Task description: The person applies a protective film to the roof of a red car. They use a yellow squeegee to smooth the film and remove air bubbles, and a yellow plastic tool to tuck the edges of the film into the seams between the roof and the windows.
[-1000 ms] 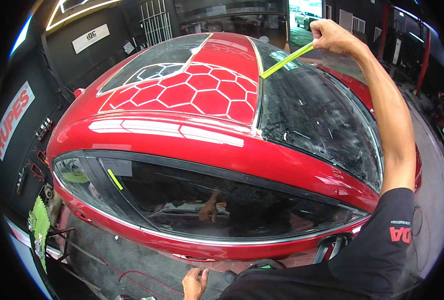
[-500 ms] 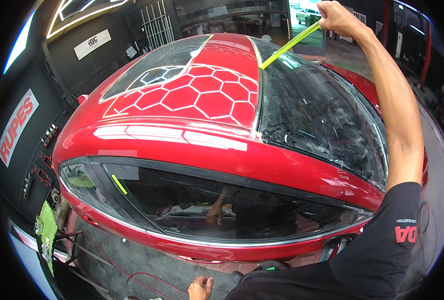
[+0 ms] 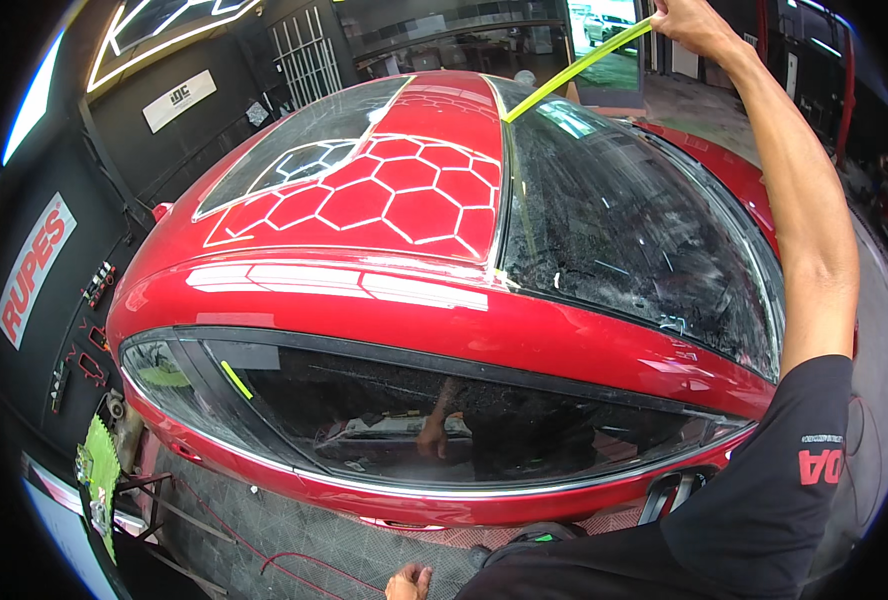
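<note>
A red car stands before me, its roof marked with white hexagon outlines. My right hand, raised at the top edge, pinches the end of a yellow-green strip of masking tape. The strip runs taut down to the far part of the seam between roof and windshield, where it still sticks. Low in the view, my left hand hangs beside the car with its fingers curled. The lower edge cuts part of it off, and I see nothing in it.
A short yellow-green tape piece sticks to the side window. At lower left, a stand has a green sheet by it. A red hose lies on the grey floor. The side mirror is by my torso.
My right hand has drawn the tape a little up and away. The point where it leaves the car is slightly farther along the seam. My view has shifted slightly; my left hand is lower in it.
</note>
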`<act>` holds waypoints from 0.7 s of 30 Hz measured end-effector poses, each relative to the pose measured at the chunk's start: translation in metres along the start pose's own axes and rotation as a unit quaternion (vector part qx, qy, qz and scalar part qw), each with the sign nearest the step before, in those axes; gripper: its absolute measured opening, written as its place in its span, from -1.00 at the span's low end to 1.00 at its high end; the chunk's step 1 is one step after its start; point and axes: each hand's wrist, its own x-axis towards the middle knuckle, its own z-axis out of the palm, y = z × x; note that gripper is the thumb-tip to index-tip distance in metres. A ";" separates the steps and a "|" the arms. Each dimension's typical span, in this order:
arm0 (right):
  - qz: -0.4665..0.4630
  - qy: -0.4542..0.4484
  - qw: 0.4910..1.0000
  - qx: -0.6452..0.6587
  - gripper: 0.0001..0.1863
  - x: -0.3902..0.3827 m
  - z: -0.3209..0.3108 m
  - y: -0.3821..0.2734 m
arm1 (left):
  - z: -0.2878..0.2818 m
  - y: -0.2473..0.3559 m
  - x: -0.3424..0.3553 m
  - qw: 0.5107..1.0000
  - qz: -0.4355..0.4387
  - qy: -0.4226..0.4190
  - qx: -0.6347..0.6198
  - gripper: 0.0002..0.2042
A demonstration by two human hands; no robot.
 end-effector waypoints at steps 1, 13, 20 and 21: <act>0.016 0.009 1.000 -0.013 -0.84 0.000 0.002 0.007 | 0.001 -0.002 -0.001 1.000 -0.006 -0.010 0.008 -0.60; 0.074 0.079 0.992 -0.063 -0.93 -0.004 0.013 0.046 | 0.066 -0.087 -0.025 0.985 -0.119 -0.119 -0.024 -0.59; 0.219 -0.100 0.964 -0.112 -0.86 -0.108 0.035 0.144 | 0.085 -0.106 -0.039 0.982 -0.116 -0.143 -0.034 -0.62; 0.225 -0.093 0.967 -0.079 -0.73 -0.122 0.031 0.117 | 0.087 -0.107 -0.042 0.982 -0.118 -0.143 -0.036 -0.63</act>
